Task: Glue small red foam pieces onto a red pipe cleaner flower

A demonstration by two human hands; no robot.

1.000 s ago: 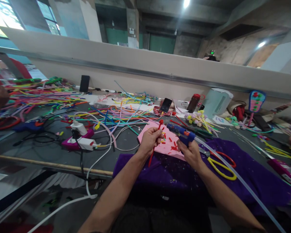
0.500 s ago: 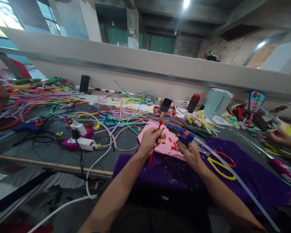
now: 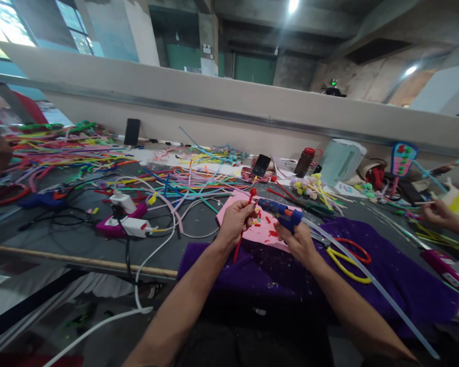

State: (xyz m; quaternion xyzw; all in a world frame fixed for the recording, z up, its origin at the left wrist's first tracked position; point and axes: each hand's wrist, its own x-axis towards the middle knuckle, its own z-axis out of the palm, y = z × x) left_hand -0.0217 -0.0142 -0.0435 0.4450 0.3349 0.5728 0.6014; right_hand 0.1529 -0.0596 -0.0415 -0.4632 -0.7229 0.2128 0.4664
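My left hand (image 3: 237, 220) pinches a red pipe cleaner (image 3: 237, 250), upright and slightly tilted, with a small red knot-like head at its top. In my right hand (image 3: 296, 238) is a blue glue gun (image 3: 277, 208), its nozzle pointing left, close to the red head; whether they touch I cannot tell. A long clear glue stick (image 3: 371, 278) runs out of the gun's rear towards the lower right. Beneath both hands lies a pink sheet (image 3: 229, 206) scattered with short red, green and yellow snippets. A purple cloth (image 3: 248, 275) covers the table's near edge.
Scissors with red and yellow handles (image 3: 346, 266) lie right of my right hand. Left are a power strip (image 3: 117, 224) and looping cables. Colourful pipe cleaners (image 3: 191, 183), a phone (image 3: 260, 165), and a brown bottle (image 3: 305, 163) stand behind. Other people's hands (image 3: 441, 216) appear at both sides.
My right hand has moved the glue gun slightly left, bringing its nozzle nearer the red pipe cleaner's head. My left hand has barely moved.
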